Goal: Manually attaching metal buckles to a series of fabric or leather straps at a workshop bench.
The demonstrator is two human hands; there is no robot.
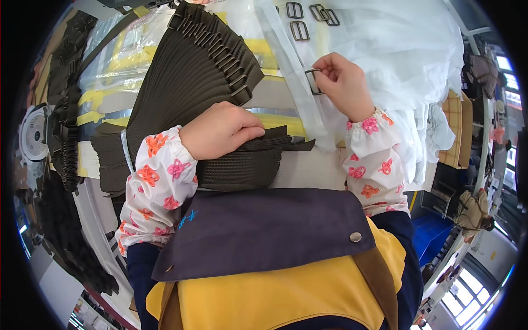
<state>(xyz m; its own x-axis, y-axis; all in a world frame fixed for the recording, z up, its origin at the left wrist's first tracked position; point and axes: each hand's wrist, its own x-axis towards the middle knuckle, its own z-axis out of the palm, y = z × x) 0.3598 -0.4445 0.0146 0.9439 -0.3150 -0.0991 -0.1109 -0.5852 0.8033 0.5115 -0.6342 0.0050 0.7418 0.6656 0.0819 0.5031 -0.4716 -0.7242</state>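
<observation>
Between the thumb and fingertips of my right hand (345, 85) is a dark metal slide buckle (314, 81), lifted upright over white plastic sheeting. My left hand (223, 130) lies curled on a stack of dark olive webbing straps (242, 168), its thumb along the top straps near their cut ends. Its other fingertips are hidden. Beyond it, more olive straps (181, 71) fan out, with a row of metal buckles (223, 58) threaded on their far ends. Several loose slide buckles (300, 31) lie on the white sheeting at the far side.
White plastic sheeting (396, 49) covers the right of the table. Clear plastic with yellow tape (118, 60) lies left of the fan. Further left hang bundles of dark straps (66, 110) beside a white fan-like object (34, 132). A blue bin (432, 236) stands low at right.
</observation>
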